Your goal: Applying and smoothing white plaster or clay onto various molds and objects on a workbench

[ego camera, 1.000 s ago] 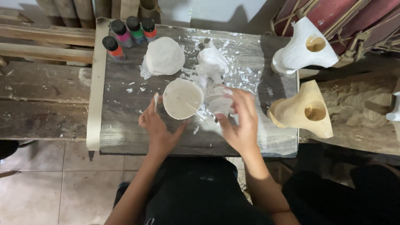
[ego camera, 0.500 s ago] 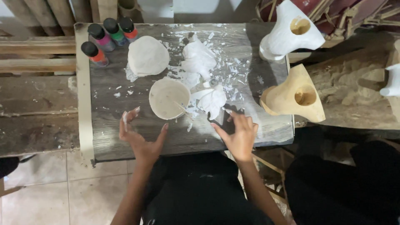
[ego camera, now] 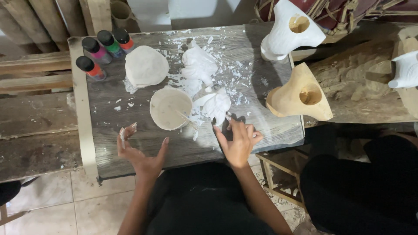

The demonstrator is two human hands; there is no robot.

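My left hand (ego camera: 140,153) hovers open over the near left part of the grey wooden table (ego camera: 109,126); white paste coats its fingertips. My right hand (ego camera: 237,141) rests on the table's near edge with its fingers spread, fingertips just below a small white plaster piece (ego camera: 216,104). I see nothing held in it. A round bowl of whitish paste (ego camera: 167,106) with a thin stick in it sits between the hands. Behind it lie a domed white plaster piece (ego camera: 146,66) and a lumpy white plaster figure (ego camera: 198,64).
Several black-capped paint bottles (ego camera: 102,50) stand at the back left corner. A white hollow carving (ego camera: 287,35) and a tan wooden one (ego camera: 300,93) sit at the right edge. White chips litter the tabletop. A wooden stool (ego camera: 278,167) and dark fabric (ego camera: 357,187) are at lower right.
Both hands have drawn back from the bowl and the small plaster piece toward the near edge. The plaster piece now lies on the table, free of my right hand.
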